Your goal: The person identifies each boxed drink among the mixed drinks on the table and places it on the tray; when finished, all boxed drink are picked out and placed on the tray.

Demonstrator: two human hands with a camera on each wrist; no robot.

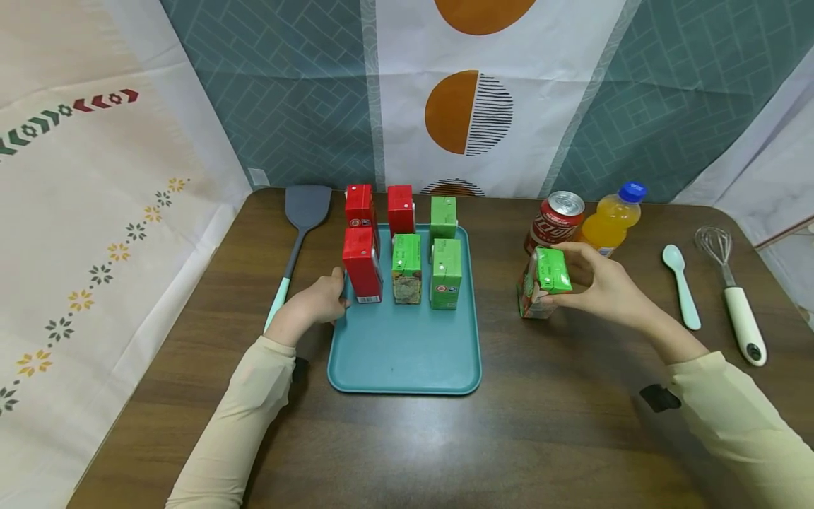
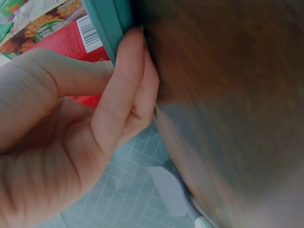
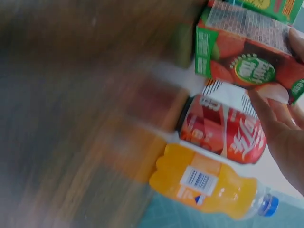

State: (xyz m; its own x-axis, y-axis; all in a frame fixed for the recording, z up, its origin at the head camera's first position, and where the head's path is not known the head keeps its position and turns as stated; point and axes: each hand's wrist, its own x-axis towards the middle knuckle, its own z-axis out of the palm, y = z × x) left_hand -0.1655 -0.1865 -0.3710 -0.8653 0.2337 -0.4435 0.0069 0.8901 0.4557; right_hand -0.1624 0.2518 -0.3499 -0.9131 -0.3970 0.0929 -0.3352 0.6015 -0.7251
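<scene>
My right hand [image 1: 598,283] grips a juice carton [image 1: 551,272] with a green top by its sides, thumb in front and fingers behind. In the right wrist view that carton [image 3: 247,61] shows red fruit and a green logo, and its base is at or just above the table. My left hand [image 1: 320,297] pinches the left rim of a teal tray [image 1: 407,360]. The left wrist view shows thumb and fingers about the tray's rim [image 2: 107,23]. Red cartons [image 1: 362,265] and green cartons [image 1: 446,272] stand upright in rows on the tray's back half.
Behind my right hand stand a red soda can [image 1: 552,223] and an orange drink bottle [image 1: 610,219] with a blue cap. A mint spoon [image 1: 683,290] and a whisk [image 1: 738,304] lie at the right. A grey spatula [image 1: 304,212] lies left of the tray.
</scene>
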